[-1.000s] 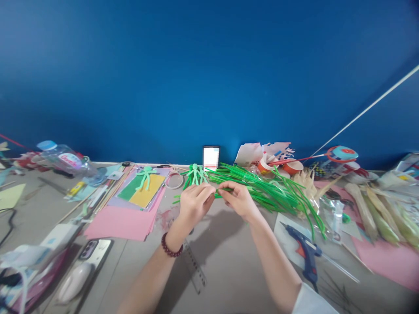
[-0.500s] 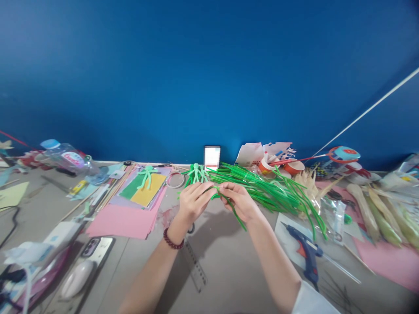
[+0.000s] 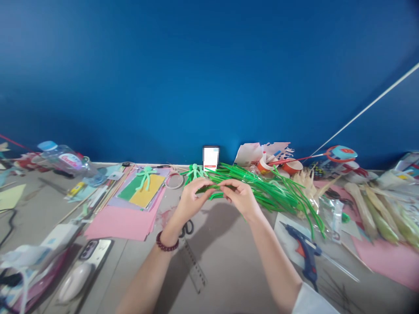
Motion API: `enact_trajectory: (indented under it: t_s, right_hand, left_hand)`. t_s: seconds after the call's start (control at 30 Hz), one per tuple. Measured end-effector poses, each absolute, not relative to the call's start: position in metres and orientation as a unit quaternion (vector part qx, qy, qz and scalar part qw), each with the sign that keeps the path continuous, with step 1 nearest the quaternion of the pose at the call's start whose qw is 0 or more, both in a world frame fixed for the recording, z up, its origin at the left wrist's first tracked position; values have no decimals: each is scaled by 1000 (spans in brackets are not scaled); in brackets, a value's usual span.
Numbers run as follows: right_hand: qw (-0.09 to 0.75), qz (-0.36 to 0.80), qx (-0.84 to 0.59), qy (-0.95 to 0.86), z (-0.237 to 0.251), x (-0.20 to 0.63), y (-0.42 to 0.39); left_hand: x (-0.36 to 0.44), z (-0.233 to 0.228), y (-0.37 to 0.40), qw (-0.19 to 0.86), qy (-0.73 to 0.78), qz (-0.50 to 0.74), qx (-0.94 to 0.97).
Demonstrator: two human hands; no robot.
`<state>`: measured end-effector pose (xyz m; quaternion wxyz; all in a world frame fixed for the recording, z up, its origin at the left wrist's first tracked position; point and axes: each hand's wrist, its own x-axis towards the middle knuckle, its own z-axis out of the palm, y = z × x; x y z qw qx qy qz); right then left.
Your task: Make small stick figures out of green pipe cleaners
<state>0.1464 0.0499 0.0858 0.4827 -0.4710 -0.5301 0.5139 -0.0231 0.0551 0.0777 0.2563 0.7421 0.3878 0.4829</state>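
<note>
Between my two hands is a green pipe cleaner (image 3: 215, 186), mostly covered by the fingers. My left hand (image 3: 190, 199) pinches it between thumb and fingertips, and my right hand (image 3: 241, 198) pinches it close by, the fingertips almost meeting. Just behind the hands lies a loose bundle of green pipe cleaners (image 3: 278, 189). A pale green bent figure (image 3: 195, 170) stands behind my left hand; another pale green figure (image 3: 145, 178) rests on coloured sheets to the left. Below my left wrist are scissors (image 3: 187, 228), partly hidden, and a clear ruler (image 3: 195, 268).
A small lit screen (image 3: 211, 158) leans on the blue wall. Pink paper (image 3: 119, 223), a phone (image 3: 100, 250) and a white mouse (image 3: 76, 281) lie left. A glue gun (image 3: 304, 253), orange cups (image 3: 292, 167) and corn husks (image 3: 381, 218) are right. A plastic bottle (image 3: 67, 159) lies far left.
The green tail that hung below my right hand is now mostly out of sight. My left hand has turned, its thumb now stretched along the pipe cleaner, and more of the scissors shows.
</note>
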Motion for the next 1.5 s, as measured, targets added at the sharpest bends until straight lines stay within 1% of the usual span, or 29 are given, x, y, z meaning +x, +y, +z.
enact_trajectory:
  t_s: [0.33,0.63,0.93,1.13,1.3,1.5]
  right_hand:
    - [451,543,-511,-491,83,143,50]
    - [456,584,-456,-493,86,147,51]
    - [473,473,-483,-565,82,147,50]
    - [480,462,-475,-575,81,146,49]
    - [482,475,-467,-569,83,143,48]
    - [500,466,-462,-565,91,141,44]
  left_hand:
    - [-21,77,53,223,408,467,752]
    - [-24,77,54,188,386,508,746]
    - [-24,74,56,178,363,509,760]
    - [-22,73,56,165,372,518,752]
    - [-22,73,53,194,399,514,734]
    - [-18,77,48,313,414,529,671]
